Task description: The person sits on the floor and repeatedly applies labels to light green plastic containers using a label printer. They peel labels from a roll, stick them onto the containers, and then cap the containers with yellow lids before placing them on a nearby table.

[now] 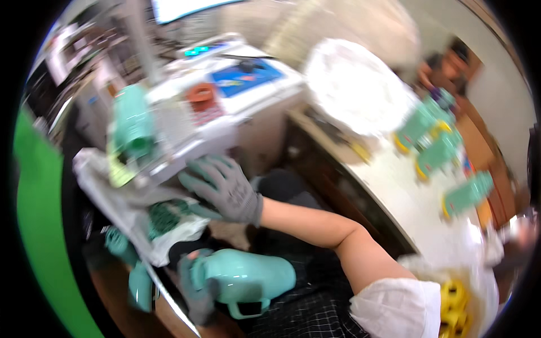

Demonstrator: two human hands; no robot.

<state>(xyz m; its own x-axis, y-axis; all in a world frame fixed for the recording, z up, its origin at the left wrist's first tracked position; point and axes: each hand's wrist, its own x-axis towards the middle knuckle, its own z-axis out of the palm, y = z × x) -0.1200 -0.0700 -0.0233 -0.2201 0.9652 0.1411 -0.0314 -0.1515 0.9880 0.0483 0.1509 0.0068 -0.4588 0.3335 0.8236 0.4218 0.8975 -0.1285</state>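
While the whole frame smears with head motion, the right hand [224, 188], in a grey knit glove, stretches across the middle of the picture with its bare forearm running down to a white sleeve at lower right. Fingers are spread wide and flat, pressing on or just above the crumpled clear plastic bag [121, 200] at centre left; it grips nothing that I can make out. That flat palm looks, to my eye, like a way of pinning the loose film so it stays put.

Down at the lower centre, the left hand [197, 287], also grey-gloved, is wrapped around one end of a teal plastic part with a handle loop [248, 279], held low over the lap against dark checked fabric. Holding it by the end leaves the handle side free and facing down-frame.

More teal pieces [163, 217] show through the bag just beside the right palm, and a few hang at lower left. Upper left, a white bench [225, 121] carries a blue mat [245, 76] and a small red-orange item [201, 93], too blurred to identify. At right, a pale counter [394, 186] holds teal-and-yellow toy-like assemblies [434, 138], well apart from both hands, with yellow parts [456, 304] in a bag at lower right. Another person [448, 65] sits at upper right. A green panel [39, 225] edges the left.
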